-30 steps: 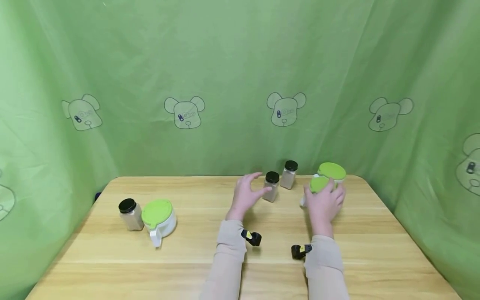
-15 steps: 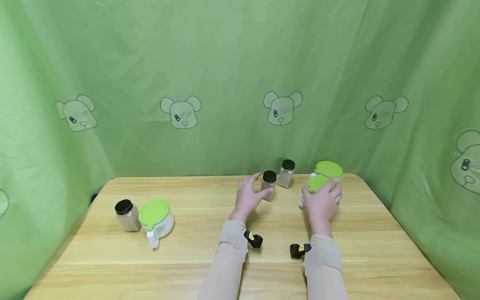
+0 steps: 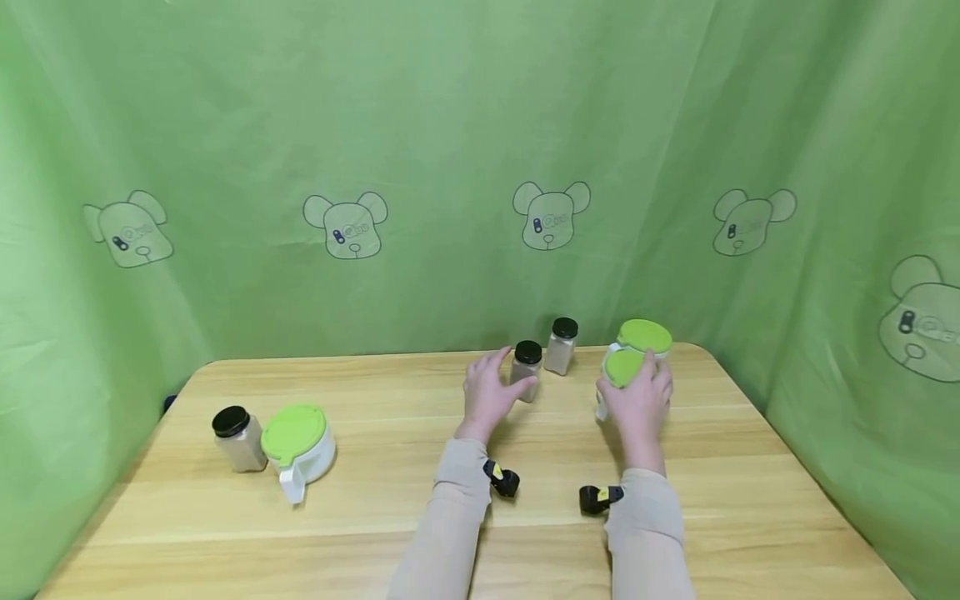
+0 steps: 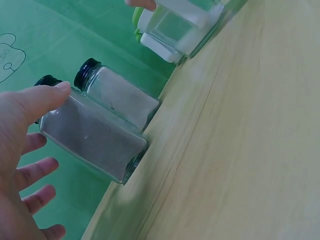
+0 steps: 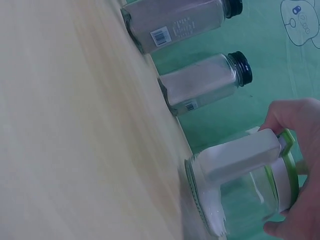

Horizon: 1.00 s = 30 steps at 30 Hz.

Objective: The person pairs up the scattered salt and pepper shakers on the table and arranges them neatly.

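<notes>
My left hand (image 3: 487,398) is spread around the nearer black-lidded glass jar (image 4: 92,137). The thumb lies across the jar's upper part just under the lid, while the other fingers are parted behind it. This jar holds a greyish powder and stands upright on the table. My right hand (image 3: 637,408) grips a clear glass seasoning jar (image 5: 240,157) around its top, thumb on one side and fingers on the other. It has a green lid and a white handle, and the palm covers part of it. Right behind it is a second green-lidded jar (image 3: 647,335).
Another black-lidded jar (image 3: 560,354) stands behind the one at my left hand, near the table's back edge. On the left side of the wooden table (image 3: 360,550), a black-lidded jar (image 3: 243,446) stands beside a green-lidded jar (image 3: 294,433). A green curtain (image 3: 450,125) hangs behind.
The head view has turned slightly right, so things sit further left in it. My left hand has edged closer around the black-lidded jar. The right hand keeps its hold on the seasoning jar.
</notes>
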Each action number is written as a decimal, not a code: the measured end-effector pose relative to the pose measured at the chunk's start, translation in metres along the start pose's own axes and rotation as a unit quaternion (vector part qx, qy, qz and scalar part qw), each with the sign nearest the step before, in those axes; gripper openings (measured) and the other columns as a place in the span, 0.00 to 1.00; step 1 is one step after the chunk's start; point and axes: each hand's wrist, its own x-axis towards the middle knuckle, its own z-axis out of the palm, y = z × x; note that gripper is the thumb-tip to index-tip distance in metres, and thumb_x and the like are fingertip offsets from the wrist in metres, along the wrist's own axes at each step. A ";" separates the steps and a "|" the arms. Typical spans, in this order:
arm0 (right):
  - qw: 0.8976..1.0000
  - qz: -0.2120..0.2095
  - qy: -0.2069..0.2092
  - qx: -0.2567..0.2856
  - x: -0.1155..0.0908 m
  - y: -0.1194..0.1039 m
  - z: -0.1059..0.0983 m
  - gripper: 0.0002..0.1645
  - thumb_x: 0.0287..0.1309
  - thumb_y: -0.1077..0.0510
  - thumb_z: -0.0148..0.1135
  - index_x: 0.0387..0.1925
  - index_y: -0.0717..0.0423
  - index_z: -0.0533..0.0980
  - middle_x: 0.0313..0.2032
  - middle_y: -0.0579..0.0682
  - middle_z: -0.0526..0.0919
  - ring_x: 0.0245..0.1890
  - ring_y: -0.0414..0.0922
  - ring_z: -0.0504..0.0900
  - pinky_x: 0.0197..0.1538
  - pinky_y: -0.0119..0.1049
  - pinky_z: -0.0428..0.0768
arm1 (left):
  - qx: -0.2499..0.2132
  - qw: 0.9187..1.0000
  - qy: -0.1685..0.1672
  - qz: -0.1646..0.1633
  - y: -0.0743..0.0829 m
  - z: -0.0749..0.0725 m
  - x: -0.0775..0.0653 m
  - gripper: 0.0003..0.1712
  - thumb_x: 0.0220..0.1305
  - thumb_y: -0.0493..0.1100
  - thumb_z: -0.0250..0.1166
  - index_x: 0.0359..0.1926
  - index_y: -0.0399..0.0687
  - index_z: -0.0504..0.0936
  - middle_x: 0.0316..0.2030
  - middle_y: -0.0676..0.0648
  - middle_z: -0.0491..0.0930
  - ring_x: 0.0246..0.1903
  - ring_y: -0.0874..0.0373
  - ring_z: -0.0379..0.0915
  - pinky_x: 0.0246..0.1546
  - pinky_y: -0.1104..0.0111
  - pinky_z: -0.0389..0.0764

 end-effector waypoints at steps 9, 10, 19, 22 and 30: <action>0.999 -0.018 -0.024 0.015 0.001 0.002 -0.005 0.58 0.52 0.54 0.63 0.77 0.56 0.40 0.75 0.68 0.40 0.73 0.68 0.43 0.69 0.70 0.49 | 0.009 1.000 -0.018 -0.008 -0.002 0.003 0.002 0.42 0.53 0.60 0.71 0.67 0.52 0.70 0.66 0.43 0.71 0.67 0.42 0.59 0.67 0.45 0.61; 0.999 -0.018 -0.025 0.018 0.001 0.002 -0.005 0.58 0.52 0.54 0.63 0.77 0.56 0.40 0.75 0.67 0.40 0.73 0.68 0.42 0.69 0.70 0.49 | 0.008 1.000 -0.021 -0.010 -0.001 0.004 0.002 0.42 0.53 0.60 0.71 0.67 0.52 0.70 0.66 0.43 0.70 0.67 0.42 0.59 0.67 0.45 0.61; 0.999 0.011 -0.024 0.020 -0.004 0.007 -0.007 0.64 0.52 0.49 0.67 0.77 0.55 0.35 0.75 0.67 0.37 0.73 0.68 0.43 0.68 0.72 0.52 | -0.004 1.000 -0.024 -0.011 -0.001 0.008 0.001 0.42 0.54 0.59 0.71 0.67 0.50 0.70 0.66 0.43 0.70 0.68 0.41 0.59 0.66 0.43 0.60; 0.999 0.023 -0.020 0.014 -0.005 0.010 -0.005 0.67 0.51 0.47 0.68 0.76 0.55 0.33 0.75 0.68 0.39 0.73 0.68 0.45 0.68 0.70 0.53 | -0.008 1.000 -0.024 -0.014 -0.001 0.008 0.002 0.42 0.55 0.59 0.71 0.68 0.52 0.68 0.67 0.43 0.70 0.68 0.41 0.59 0.67 0.44 0.60; 0.999 0.037 -0.011 0.016 -0.005 0.013 -0.004 0.68 0.50 0.46 0.70 0.76 0.60 0.34 0.72 0.72 0.46 0.70 0.69 0.51 0.68 0.68 0.55 | -0.023 0.999 -0.031 -0.017 0.001 0.009 0.003 0.42 0.56 0.58 0.70 0.70 0.56 0.67 0.67 0.44 0.69 0.68 0.41 0.58 0.67 0.43 0.60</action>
